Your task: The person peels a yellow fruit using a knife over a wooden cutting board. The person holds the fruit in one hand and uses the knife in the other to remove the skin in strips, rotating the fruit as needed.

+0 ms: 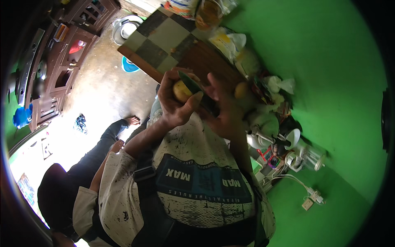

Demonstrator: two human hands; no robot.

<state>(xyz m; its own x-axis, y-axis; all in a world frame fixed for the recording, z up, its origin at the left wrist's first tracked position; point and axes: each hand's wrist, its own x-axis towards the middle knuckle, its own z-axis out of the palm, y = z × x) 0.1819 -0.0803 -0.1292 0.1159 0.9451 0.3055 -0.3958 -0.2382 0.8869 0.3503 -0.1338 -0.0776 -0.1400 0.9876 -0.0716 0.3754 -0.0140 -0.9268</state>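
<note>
My left hand (177,100) grips a yellow rounded potato or fruit (181,92) in front of my chest. A knife with a dark, broad blade (189,83) lies across it, and my left thumb rests on the blade. My right hand (223,112) is just right of the knife, blurred, with its fingers extended and apart. The knife's dark lower end is close to the right palm; whether they touch is hard to see. Beyond both hands stands a table with a checkered top (168,34). A second yellow rounded item (241,90) sits near its right side.
Plastic bags (231,43) and a kettle-like metal pot (264,125) line the green wall (324,77). A clear jar (311,157) and plugs on a cable (314,197) are lower right. Another person's jeans-covered leg (101,148) is at left. Basins (126,29) stand by the table; brown cabinets (74,52) stand beyond.
</note>
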